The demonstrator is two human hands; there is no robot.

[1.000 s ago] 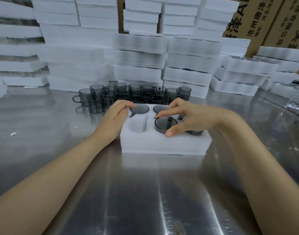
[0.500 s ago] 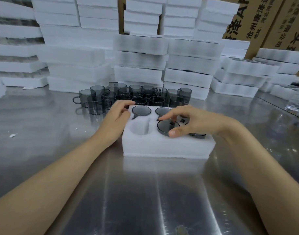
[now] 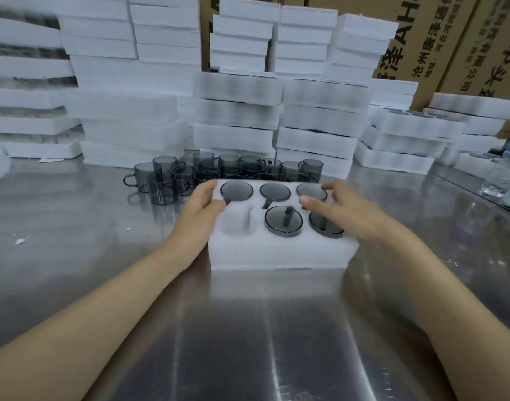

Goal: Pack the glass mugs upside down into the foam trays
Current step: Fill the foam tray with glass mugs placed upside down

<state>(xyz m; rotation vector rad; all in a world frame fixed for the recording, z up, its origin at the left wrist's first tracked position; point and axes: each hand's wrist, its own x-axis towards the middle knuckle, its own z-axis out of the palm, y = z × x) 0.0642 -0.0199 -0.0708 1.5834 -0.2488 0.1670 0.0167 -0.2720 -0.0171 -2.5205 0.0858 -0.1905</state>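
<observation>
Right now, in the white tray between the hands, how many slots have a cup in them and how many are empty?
Pockets holding an upside-down mug: 5
Empty pocket: 1
Total pockets in the foam tray: 6

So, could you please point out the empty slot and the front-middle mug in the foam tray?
empty slot (image 3: 234,227), head view, its hollow interior.
front-middle mug (image 3: 276,228), head view, its upturned base.

Glossy smoked-glass mugs, matt white foam tray, brushed reflective steel table
</observation>
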